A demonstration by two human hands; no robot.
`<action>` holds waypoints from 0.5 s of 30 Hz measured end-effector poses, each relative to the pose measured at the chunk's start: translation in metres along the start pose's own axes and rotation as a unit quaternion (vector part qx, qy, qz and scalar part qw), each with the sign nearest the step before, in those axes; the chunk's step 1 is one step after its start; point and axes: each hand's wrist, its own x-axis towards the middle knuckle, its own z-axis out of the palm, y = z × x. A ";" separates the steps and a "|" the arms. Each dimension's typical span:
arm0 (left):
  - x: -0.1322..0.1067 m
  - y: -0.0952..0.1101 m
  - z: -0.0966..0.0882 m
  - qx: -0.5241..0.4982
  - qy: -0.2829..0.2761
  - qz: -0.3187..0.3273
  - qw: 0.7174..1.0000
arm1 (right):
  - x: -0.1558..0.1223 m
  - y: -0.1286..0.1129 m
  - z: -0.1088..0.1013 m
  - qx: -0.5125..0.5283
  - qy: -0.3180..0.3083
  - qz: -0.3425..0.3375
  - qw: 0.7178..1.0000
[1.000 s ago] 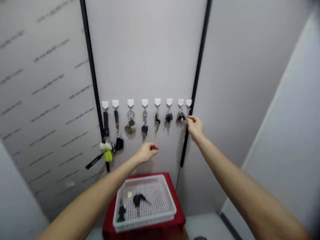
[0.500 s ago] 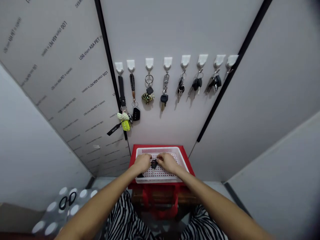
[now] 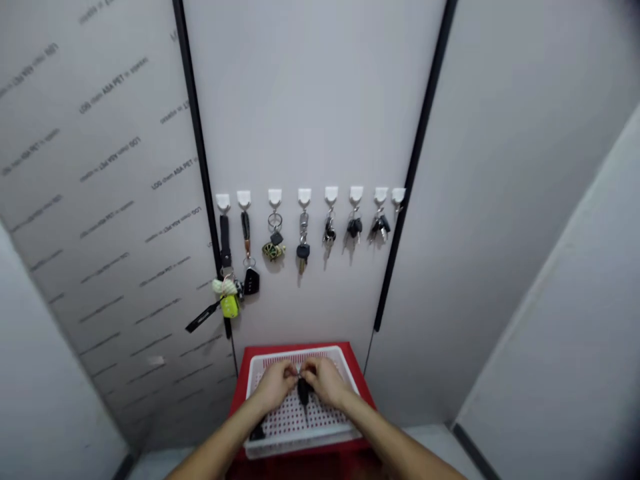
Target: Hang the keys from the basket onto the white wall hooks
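Note:
Over the white plastic basket (image 3: pixel 305 444), my left hand (image 3: pixel 275 385) and my right hand (image 3: pixel 324 381) meet with pinched fingertips. A dark-headed key (image 3: pixel 303 393) hangs down between them, its blade pointing toward me; the ring at its top is mostly hidden by my fingers. Another black item (image 3: pixel 258 431) lies in the basket's near left corner, partly behind my left forearm. The basket's perforated floor shows red through its holes.
A red box or stand (image 3: pixel 240 393) carries the basket. On the wall panel (image 3: pixel 310 100) ahead, white hooks (image 3: pixel 305 196) form a row; several hold key bunches (image 3: pixel 355 228). The rightmost hook (image 3: pixel 399 195) has no keys. A yellow key fob (image 3: pixel 229 306) hangs lowest at left.
The view has tilted up, so the hooks and basket sit lower in the picture. My hands have drawn closer together, pinching at the top of the hanging key.

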 end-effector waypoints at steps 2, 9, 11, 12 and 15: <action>0.009 0.015 -0.005 -0.064 0.000 0.004 0.998 | 0.001 -0.001 -0.014 0.045 0.010 0.002 0.999; 0.035 0.092 -0.029 -0.159 -0.026 0.066 0.985 | 0.006 -0.020 -0.079 0.215 0.069 0.021 0.974; 0.040 0.110 -0.035 -0.163 -0.031 0.077 0.983 | 0.007 -0.029 -0.098 0.249 0.105 0.042 0.962; 0.043 0.118 -0.037 -0.161 -0.033 0.082 0.983 | 0.007 -0.034 -0.107 0.262 0.121 0.054 0.956; 0.048 0.135 -0.039 -0.154 -0.029 0.085 0.984 | 0.007 -0.045 -0.127 0.302 0.144 0.081 0.939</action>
